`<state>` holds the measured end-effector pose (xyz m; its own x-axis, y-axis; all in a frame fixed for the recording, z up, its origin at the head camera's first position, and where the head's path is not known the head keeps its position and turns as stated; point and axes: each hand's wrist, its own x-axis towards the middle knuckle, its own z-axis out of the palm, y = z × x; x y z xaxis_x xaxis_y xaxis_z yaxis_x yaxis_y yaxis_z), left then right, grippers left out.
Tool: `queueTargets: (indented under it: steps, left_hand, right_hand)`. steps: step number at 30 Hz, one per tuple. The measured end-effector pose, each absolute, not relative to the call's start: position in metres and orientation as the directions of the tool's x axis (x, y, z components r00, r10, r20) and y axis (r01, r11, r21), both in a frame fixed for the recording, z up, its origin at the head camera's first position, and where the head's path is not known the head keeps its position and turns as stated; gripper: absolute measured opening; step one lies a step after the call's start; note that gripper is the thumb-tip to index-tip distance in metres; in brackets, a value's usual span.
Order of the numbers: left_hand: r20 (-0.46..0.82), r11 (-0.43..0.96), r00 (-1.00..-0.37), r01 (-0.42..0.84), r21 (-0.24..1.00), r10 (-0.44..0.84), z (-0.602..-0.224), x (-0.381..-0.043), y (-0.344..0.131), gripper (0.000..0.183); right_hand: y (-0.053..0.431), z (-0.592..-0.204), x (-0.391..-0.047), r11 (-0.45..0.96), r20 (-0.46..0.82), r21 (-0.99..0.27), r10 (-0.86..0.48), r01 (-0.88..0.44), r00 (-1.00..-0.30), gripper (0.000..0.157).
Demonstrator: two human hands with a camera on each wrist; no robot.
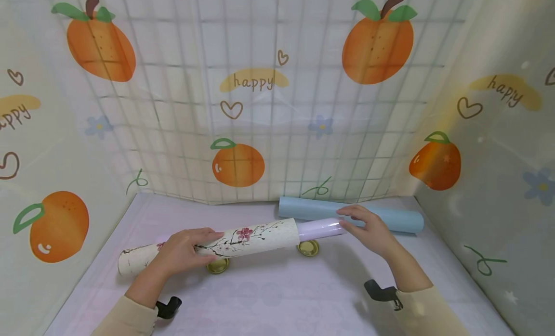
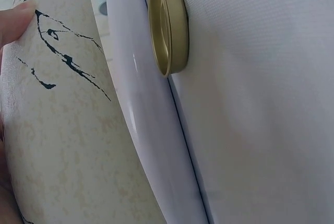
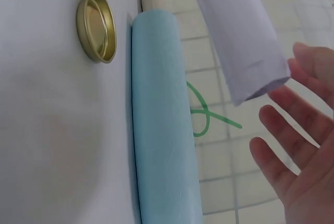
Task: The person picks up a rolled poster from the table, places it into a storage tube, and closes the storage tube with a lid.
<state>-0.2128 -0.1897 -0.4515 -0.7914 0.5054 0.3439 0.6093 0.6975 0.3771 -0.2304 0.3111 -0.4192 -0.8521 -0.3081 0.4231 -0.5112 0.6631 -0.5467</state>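
Note:
My left hand (image 1: 184, 252) grips a cream paper roll (image 1: 260, 237) printed with dark branches and red blossoms, raised at its right end. A glossy lilac roll (image 1: 318, 227) sticks out of that end. My right hand (image 1: 368, 230) is at the lilac roll's free end, fingers spread and not curled round it; whether a fingertip touches cannot be told. In the left wrist view a lilac roll (image 2: 138, 88) lies along the table beside the patterned paper; I cannot tell if it is the same one. Two shallow gold round lids, one left (image 1: 218, 265) and one right (image 1: 308, 248), are below the paper.
A light blue roll (image 1: 390, 219) lies at the back right of the pale table (image 1: 269, 302), partly behind my right hand. A printed curtain (image 1: 173, 134) with oranges hangs over a wire grid at the back, and printed sheets close off both sides.

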Motion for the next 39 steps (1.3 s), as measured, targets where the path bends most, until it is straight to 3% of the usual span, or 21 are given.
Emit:
queueTargets:
  steps: [7,21,39]
  left_hand:
    - [0.339,0.698,-0.796,0.604,0.386,0.502,-0.452,-0.213,-0.19,0.059]
    - [0.327,0.705,-0.806,0.59,0.392,0.493,-0.45,-0.212,-0.19,0.059]
    - [0.344,0.689,-0.794,0.607,0.395,0.502,-0.453,-0.214,-0.188,0.059]
  right_hand:
    - [0.316,-0.424,-0.231,0.65,0.427,-0.572,-0.284,-0.5,-0.858,0.028]
    - [0.316,-0.428,-0.228,0.66,0.276,-0.662,-0.227,-0.356,-0.934,0.037]
    - [0.299,-0.434,-0.227,0.606,0.334,-0.655,-0.304,-0.451,-0.892,0.028]
